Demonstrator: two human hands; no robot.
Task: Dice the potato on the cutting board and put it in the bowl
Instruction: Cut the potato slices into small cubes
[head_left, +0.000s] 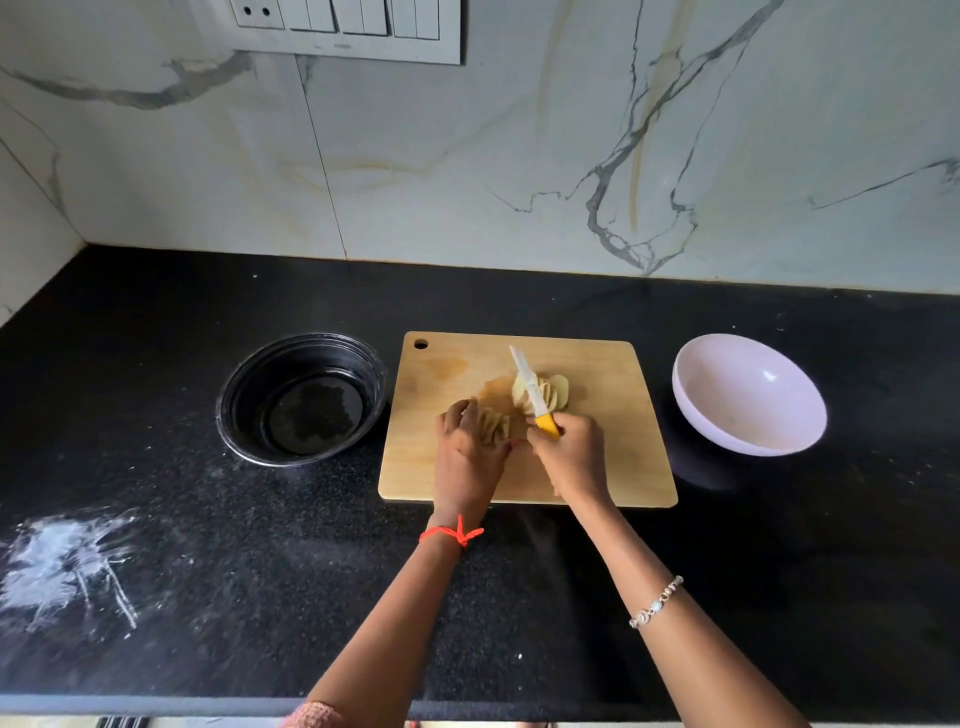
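**Sliced potato on the board, knife laid across the far stack**

The potato (551, 391) lies near the middle of the wooden cutting board (615, 452), already cut into thin slices that stand in two fanned groups. The left hand (467, 454) covers the nearer group. Its fingers (461, 411) are curled down over the slices and hold them together, and only a few slice edges show past the knuckles. The fingertips are hidden, so how far they wrap round cannot be made out.

The right hand (571, 457) grips the knife (530, 382), with the fingers (571, 427) wrapped round the yellow handle. Only a short piece of the handle shows. The pale blade runs away from the person across the farther group of slices. Whether its edge is in the potato or only resting on it is hard to tell.

A black bowl (244, 400) stands just left of the board, its bottom shiny, perhaps wet. A pale bowl (727, 400) stands to the right, a little apart from the board. Everything sits on a dark speckled bench (234, 597), which has a white powdery smear (67, 566) at the left.

A red thread (457, 532) is tied at the left wrist, and a beaded bracelet (655, 603) circles the right forearm. A switch panel (345, 31) on the marble wall is cut off by the top edge.
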